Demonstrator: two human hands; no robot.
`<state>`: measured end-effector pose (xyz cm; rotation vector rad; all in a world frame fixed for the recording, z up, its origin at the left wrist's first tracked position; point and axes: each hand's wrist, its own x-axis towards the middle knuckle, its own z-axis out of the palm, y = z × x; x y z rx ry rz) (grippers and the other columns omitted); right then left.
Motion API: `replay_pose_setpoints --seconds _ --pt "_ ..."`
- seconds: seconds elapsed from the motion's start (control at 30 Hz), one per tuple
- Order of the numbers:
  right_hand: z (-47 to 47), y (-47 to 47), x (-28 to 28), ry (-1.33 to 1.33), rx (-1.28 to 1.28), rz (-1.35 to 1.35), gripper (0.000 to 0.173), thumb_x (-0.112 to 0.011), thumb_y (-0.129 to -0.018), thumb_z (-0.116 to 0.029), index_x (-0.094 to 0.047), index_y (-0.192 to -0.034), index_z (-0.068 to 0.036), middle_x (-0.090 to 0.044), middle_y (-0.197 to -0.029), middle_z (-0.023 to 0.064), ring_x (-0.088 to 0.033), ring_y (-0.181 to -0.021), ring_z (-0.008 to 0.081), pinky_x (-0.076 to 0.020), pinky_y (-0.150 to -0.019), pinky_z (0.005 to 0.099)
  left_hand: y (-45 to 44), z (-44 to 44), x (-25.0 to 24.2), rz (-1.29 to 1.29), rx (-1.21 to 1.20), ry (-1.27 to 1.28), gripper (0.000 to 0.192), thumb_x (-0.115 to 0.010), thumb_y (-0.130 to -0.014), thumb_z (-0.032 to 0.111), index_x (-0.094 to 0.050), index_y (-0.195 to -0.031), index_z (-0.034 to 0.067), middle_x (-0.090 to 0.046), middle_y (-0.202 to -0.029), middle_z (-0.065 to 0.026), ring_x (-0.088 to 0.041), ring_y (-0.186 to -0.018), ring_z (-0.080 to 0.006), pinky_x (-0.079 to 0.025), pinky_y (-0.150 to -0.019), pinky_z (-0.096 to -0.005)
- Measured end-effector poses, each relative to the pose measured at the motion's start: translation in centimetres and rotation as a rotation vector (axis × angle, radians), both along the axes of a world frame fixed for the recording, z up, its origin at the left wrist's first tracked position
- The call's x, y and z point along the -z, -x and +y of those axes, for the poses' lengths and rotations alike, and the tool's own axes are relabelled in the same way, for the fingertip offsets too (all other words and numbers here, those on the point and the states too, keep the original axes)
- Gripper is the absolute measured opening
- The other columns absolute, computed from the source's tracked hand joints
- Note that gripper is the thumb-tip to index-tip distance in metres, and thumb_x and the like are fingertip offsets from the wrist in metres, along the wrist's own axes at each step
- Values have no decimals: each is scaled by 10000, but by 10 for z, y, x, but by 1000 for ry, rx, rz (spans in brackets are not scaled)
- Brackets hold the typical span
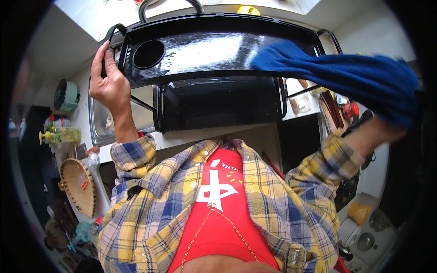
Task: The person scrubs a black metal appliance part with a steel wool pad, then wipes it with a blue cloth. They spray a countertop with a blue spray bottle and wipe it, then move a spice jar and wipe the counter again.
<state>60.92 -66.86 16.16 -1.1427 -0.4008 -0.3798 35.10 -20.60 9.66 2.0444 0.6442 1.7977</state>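
Note:
A glossy black two-tier metal rack [205,54] stands across the counter in front of me; its upper tray has a round hole near the left end. My left hand [111,76] grips the curved side handle of that tray. At the right, my right hand [385,131], blurred and partly hidden, holds a blue cloth [362,76]. The cloth stretches leftward, and its far end lies over the right part of the upper tray. Below is the rack's dark lower tray [218,102].
A steel sink [99,126] lies behind the rack's left side. Left of it are a pump bottle [61,135], a green-rimmed container [66,95] and a woven basket [76,187]. A red-capped jar [350,110] and small packets stand at the right.

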Motion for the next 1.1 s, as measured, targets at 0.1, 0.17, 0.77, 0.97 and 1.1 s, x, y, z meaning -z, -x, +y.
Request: replay_pose_setpoints --seconds 0.1,0.17,0.77,0.97,1.1 --pt "-23 24 3 -18 20 18 571 -423 -942 -426 -473 -1392 -78 -479 -1383 205 -507 -1242 339 -362 -1090 517 2 3 2 -10 -12 -32 186 -641 -926 52 -726 -1091 61 -736 -1017 -78 -681 -894 -143 -526 -804 -257" --pt "-34 41 6 -24 45 28 584 -413 -943 -443 -466 -1399 -83 -463 -1397 203 -493 -1254 345 -349 -1096 522 3 5 4 0 -27 -30 185 -640 -926 52 -727 -1089 63 -736 -1021 -74 -683 -901 -143 -527 -810 -257" --pt "86 141 82 -429 0 484 700 -326 -951 -595 -406 -1463 -124 -320 -1526 184 -366 -1367 395 -232 -1151 570 -3 0 3 -51 100 49 180 -578 -957 16 -671 -1105 -25 -682 -1004 -32 -594 -922 -90 -465 -833 -219" --pt "137 130 164 -402 -33 798 663 -315 -966 -570 -420 -1455 -134 -411 -1495 142 -400 -1363 363 -265 -1154 544 -1 3 4 -46 128 83 185 -576 -964 28 -665 -1118 -24 -676 -1012 -23 -589 -925 -85 -458 -838 -212" --pt "145 84 272 751 244 387 414 -576 -880 -128 -506 -1266 5 -590 -1192 168 -571 -1143 306 -425 -1014 430 -1 6 7 -36 87 9 176 -586 -953 14 -668 -1101 -31 -679 -992 -30 -603 -888 -90 -468 -814 -210"
